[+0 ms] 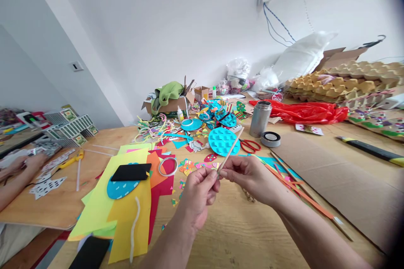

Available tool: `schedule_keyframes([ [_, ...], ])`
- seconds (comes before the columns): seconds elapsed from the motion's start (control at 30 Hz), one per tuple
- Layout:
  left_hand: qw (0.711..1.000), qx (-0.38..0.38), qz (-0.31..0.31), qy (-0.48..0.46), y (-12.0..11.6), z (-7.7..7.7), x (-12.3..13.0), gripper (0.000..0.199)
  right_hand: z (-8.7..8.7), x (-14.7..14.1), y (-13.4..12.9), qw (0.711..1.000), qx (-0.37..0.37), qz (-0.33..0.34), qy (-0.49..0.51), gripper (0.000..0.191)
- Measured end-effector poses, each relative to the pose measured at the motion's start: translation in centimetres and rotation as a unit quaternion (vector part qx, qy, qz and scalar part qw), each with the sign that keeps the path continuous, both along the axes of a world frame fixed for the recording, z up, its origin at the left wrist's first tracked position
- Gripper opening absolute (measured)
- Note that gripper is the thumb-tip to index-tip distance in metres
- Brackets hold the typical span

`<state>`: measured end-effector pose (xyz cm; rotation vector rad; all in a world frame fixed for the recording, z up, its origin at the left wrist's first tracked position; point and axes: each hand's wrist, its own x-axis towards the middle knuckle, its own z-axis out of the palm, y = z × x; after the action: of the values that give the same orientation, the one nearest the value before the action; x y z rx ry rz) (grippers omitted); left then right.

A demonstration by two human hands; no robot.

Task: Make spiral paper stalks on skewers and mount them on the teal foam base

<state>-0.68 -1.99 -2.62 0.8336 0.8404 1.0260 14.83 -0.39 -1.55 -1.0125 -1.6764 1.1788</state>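
Note:
Both of my hands meet over the middle of the table, around the lower end of a thin pale stick (232,149) that slants up to the right. My left hand (199,190) pinches it between thumb and fingers. Closed beside it, my right hand (249,176) has its fingertips at the same end; whatever lies between the fingertips there is hidden. Just beyond the stick lies a blue scalloped disc (220,142). Red-handled scissors (250,146) rest near it. Small fish-shaped paper cutouts (188,165) are scattered left of my hands.
Coloured paper sheets (98,195), a black phone (131,172) and a tape roll (168,166) lie at left. A steel flask (260,119) stands upright behind my right hand. Cardboard (334,176) and a utility knife (369,150) lie right. Another person's arm (19,178) is at far left.

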Motion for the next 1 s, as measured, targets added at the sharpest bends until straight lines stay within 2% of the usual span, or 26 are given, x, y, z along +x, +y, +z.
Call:
schedule_keyframes([
  [0.37, 0.982, -0.095, -0.129, -0.096, 0.7, 0.4, -1.3, 0.026, -0.2, 0.2, 0.0, 0.997, -0.015, 0.051, 0.053, 0.028],
  [0.43, 0.985, -0.091, -0.109, -0.103, 0.7, 0.3, -1.1, 0.027, -0.4, 0.0, 0.1, 0.998, -0.013, 0.030, 0.047, 0.030],
  [0.57, 0.995, -0.054, -0.013, -0.085, 0.6, 0.0, -0.4, 0.028, -0.6, -0.5, 0.3, 0.999, -0.020, -0.025, 0.030, 0.032],
  [0.67, 0.997, -0.024, 0.037, -0.062, 0.5, -0.2, -0.2, 0.029, -0.7, -0.9, 0.2, 0.998, -0.035, -0.048, 0.034, 0.034],
  [1.0, 0.997, 0.028, 0.077, 0.014, 0.4, -0.4, 0.2, 0.031, -1.3, -1.4, 0.2, 0.998, -0.009, -0.057, 0.021, 0.032],
])
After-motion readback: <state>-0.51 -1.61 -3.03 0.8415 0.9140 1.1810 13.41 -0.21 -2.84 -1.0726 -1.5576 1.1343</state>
